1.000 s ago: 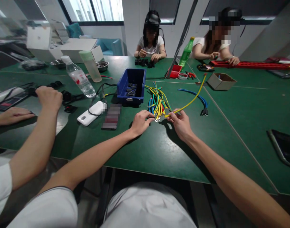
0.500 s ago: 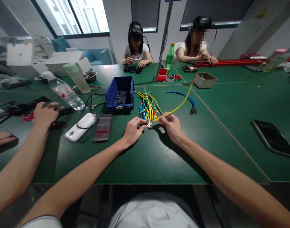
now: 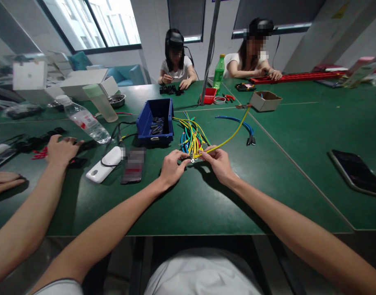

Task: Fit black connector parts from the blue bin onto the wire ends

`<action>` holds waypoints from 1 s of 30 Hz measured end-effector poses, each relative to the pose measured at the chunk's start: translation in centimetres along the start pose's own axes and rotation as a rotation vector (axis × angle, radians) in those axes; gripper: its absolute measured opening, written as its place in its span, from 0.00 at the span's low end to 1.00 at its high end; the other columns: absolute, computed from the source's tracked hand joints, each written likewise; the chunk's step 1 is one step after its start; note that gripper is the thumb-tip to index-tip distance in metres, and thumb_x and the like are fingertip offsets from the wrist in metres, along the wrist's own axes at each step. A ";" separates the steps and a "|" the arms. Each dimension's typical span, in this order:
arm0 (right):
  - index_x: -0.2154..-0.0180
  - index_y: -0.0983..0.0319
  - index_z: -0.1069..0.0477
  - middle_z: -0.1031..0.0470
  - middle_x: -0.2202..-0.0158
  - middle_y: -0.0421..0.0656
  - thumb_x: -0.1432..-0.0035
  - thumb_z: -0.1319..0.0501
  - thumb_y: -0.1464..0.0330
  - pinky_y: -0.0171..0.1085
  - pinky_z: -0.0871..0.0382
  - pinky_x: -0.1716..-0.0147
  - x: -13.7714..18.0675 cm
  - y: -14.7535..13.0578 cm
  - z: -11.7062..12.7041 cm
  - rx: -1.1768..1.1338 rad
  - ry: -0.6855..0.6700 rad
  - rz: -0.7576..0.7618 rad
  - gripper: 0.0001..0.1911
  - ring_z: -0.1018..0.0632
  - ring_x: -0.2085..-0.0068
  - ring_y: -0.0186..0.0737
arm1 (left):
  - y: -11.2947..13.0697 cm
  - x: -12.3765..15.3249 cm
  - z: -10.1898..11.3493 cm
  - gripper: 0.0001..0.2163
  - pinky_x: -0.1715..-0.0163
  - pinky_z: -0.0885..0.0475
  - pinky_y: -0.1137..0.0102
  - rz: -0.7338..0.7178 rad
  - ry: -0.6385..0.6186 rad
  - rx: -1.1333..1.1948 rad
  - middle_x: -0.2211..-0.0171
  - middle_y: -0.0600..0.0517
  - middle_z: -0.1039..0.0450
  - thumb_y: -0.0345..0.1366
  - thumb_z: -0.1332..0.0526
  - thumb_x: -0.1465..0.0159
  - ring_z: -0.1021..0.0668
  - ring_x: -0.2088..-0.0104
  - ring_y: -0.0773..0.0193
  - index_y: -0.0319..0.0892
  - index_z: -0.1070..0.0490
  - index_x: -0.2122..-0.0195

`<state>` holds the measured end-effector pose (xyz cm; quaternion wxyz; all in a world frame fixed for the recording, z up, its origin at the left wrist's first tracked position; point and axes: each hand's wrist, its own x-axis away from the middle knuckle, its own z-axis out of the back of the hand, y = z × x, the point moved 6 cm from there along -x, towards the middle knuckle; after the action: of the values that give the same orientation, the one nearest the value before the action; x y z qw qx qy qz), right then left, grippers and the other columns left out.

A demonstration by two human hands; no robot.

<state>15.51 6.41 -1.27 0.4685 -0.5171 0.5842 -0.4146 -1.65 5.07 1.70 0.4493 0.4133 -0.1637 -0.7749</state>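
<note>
Green tabletop [image 3: 181, 217] is shared: two co-workers [image 3: 176, 67] are seated across it, a neighbour's arm [image 3: 37, 205] is seen at left. Yellow wire [image 3: 228, 141] is pinched near its near end between thumb and fingers of the right hand [image 3: 221, 166], likely for tip control; its far length is left free, arcing up and away to the right. Small black piece [image 3: 185, 158] is pinched in fingertips of the left hand [image 3: 172, 167], just beside that end; its exact type can't be told. Ring terminal [image 3: 192, 160] is seen between the hands; whether it belongs to the held wire is unclear. Wire bundle [image 3: 192, 137] is laid just beyond both hands, presumably for short reach. Dark sleeves [image 3: 157, 127] are kept in a blue bin [image 3: 144, 138], its walls probably stopping scatter. Blue wires [image 3: 235, 120] are set apart at right, seemingly sorted by colour.
</note>
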 end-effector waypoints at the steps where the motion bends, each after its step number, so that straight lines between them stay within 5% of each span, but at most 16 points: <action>1: 0.69 0.61 0.30 0.24 0.71 0.40 0.56 0.30 0.60 0.37 0.27 0.63 0.0 0.0 0.0 0.003 -0.004 0.007 0.16 0.22 0.68 0.37 | -0.1 0.0 0.0 0.03 0.65 0.29 0.69 0.002 0.004 -0.001 0.66 0.50 0.25 0.32 0.36 0.41 0.25 0.66 0.64 0.41 0.25 0.65; 30: 0.69 0.61 0.29 0.22 0.70 0.42 0.54 0.31 0.61 0.37 0.27 0.63 0.2 -0.1 -0.1 0.078 -0.014 0.069 0.13 0.20 0.66 0.39 | -0.8 -0.1 -0.2 0.04 0.66 0.29 0.69 0.021 -0.018 -0.002 0.66 0.50 0.24 0.33 0.34 0.43 0.24 0.66 0.63 0.41 0.24 0.66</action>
<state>15.40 6.17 -1.12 0.5063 -0.4808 0.5820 -0.4169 -1.91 5.60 1.11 0.4564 0.4040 -0.1714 -0.7740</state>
